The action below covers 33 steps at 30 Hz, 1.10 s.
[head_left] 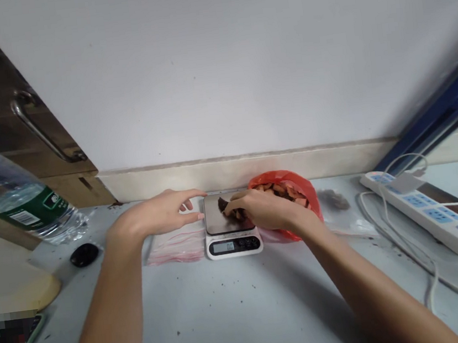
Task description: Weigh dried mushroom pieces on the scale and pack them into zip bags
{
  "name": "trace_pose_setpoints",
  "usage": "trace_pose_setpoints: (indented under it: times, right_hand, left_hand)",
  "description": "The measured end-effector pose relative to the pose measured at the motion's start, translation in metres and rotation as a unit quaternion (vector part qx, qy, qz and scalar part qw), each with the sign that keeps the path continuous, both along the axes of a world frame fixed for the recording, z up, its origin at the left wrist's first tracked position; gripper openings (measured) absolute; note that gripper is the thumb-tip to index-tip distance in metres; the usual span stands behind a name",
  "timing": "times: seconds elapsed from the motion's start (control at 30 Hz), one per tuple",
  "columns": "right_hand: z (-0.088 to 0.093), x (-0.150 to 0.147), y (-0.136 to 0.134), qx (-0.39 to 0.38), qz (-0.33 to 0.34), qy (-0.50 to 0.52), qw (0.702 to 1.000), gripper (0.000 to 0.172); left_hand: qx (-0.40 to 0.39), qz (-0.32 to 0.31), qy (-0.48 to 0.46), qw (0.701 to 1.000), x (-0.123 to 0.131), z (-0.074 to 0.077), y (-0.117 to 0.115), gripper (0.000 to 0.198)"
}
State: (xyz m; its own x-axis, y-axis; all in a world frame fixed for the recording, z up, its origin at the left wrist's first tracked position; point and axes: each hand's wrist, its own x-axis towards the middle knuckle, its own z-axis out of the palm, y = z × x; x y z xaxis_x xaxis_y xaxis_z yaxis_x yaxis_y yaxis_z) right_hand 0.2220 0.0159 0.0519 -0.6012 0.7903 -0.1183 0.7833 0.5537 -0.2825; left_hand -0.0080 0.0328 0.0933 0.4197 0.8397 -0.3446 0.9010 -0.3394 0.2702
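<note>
A small digital kitchen scale [233, 242] with a steel platform stands on the pale table near the wall. My right hand [258, 208] is over the platform, fingers closed on several dark brown pieces [230, 209] that rest on it. Just behind that hand a red plastic bag [292, 181] lies open, full of brown and reddish chunks. My left hand [163, 214] hovers left of the scale, fingers stretched out and holding nothing, above a clear zip bag [175, 249] with a red seal line lying flat.
A large clear water bottle [15, 200] with a green label lies at the left, a black cap [84, 254] near it. A white power strip [430, 212] with cables runs along the right. Another clear bag with dark pieces [335, 201] lies right of the red bag.
</note>
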Motion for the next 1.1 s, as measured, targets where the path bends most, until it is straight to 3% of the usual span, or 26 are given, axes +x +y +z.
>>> trace_pose_setpoints:
  times: [0.27, 0.43, 0.7, 0.83, 0.97, 1.1]
  right_hand:
    - [0.008, 0.019, 0.001, -0.012, -0.048, 0.117, 0.992, 0.043]
    - [0.008, 0.031, 0.004, 0.035, -0.091, 0.094, 0.991, 0.032]
    - [0.011, 0.014, -0.003, -0.008, -0.128, 0.002, 0.992, 0.018]
    - [0.011, 0.009, -0.003, -0.028, -0.114, 0.050, 0.992, 0.023]
    - [0.008, 0.019, 0.001, 0.018, -0.103, 0.106, 0.989, 0.022]
    - [0.011, 0.031, 0.003, 0.043, -0.138, 0.108, 0.984, 0.025]
  left_hand:
    - [-0.011, 0.008, 0.035, 0.999, -0.007, -0.004, 0.008, 0.048]
    - [-0.037, 0.014, 0.044, 0.998, -0.010, -0.009, 0.014, 0.040]
    - [-0.057, 0.024, 0.082, 0.995, -0.012, -0.017, 0.021, 0.046]
    - [-0.072, 0.029, 0.095, 0.992, -0.009, -0.021, 0.022, 0.053]
    - [-0.079, 0.012, 0.095, 0.992, -0.007, -0.027, 0.025, 0.051]
    - [-0.087, 0.016, 0.079, 0.993, -0.008, -0.031, 0.026, 0.043]
